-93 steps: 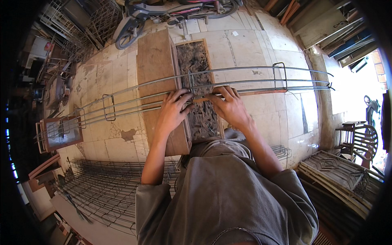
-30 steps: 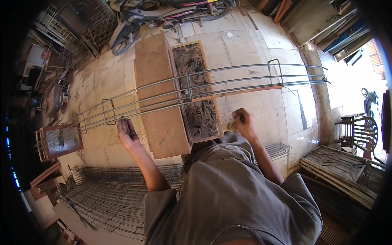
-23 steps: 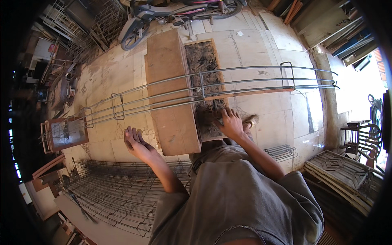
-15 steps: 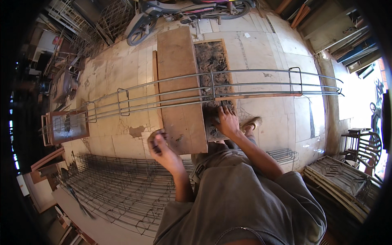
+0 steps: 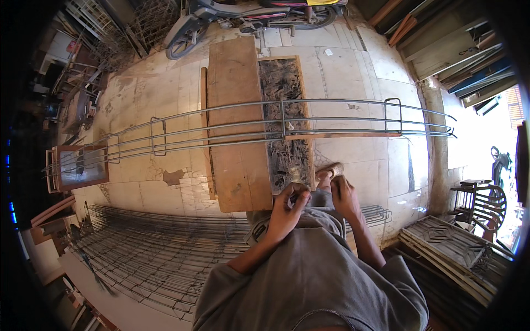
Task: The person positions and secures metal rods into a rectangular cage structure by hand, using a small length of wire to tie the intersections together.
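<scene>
A long cage of steel rods (image 5: 348,118) with rectangular loops lies crosswise over a wooden box (image 5: 234,171) and a shallow wood-edged tray of dark crumpled material (image 5: 282,80). A wooden strip (image 5: 350,135) runs along the cage's right half; its left end reaches over a glass-paned frame (image 5: 81,174). My left hand (image 5: 290,204) is at my waist, just right of the box's near end, fingers curled together. My right hand (image 5: 344,196) is curled beside it, just below my slippered foot (image 5: 327,173). I cannot make out what, if anything, either hand holds.
Stacked wire cages (image 5: 154,254) lie behind me on the left. A motorbike (image 5: 232,19) stands at the far edge of the tiled floor (image 5: 353,165). Leaning boards (image 5: 441,49), a wooden chair (image 5: 486,207) and stacked lattice panels (image 5: 441,248) are on the right; clutter lines the left.
Both hands have left the cage and drawn back to my waist. In the last half second my left hand moved rightward, and my right hand pulled back from the tray.
</scene>
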`<action>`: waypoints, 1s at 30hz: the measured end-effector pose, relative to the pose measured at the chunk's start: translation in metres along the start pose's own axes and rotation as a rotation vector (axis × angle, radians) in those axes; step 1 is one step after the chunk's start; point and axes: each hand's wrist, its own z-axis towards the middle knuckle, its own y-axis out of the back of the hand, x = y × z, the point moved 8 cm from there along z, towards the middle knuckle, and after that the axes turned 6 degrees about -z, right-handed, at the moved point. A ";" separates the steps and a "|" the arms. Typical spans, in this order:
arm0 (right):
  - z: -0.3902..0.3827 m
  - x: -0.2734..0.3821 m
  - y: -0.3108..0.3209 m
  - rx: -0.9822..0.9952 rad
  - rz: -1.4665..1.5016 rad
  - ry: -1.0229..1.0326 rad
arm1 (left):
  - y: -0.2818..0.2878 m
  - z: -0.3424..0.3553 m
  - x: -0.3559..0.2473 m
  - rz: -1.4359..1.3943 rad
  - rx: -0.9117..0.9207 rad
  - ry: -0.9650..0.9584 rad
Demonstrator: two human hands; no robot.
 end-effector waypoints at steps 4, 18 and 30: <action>-0.044 0.013 0.025 0.059 0.007 -0.089 | -0.012 0.006 0.004 0.088 -0.107 -0.027; -0.051 0.044 0.017 0.122 0.455 -0.007 | 0.000 0.043 -0.030 -0.867 0.178 0.124; -0.035 0.036 -0.016 0.440 1.100 -0.262 | 0.009 0.049 -0.038 -0.998 0.164 -0.012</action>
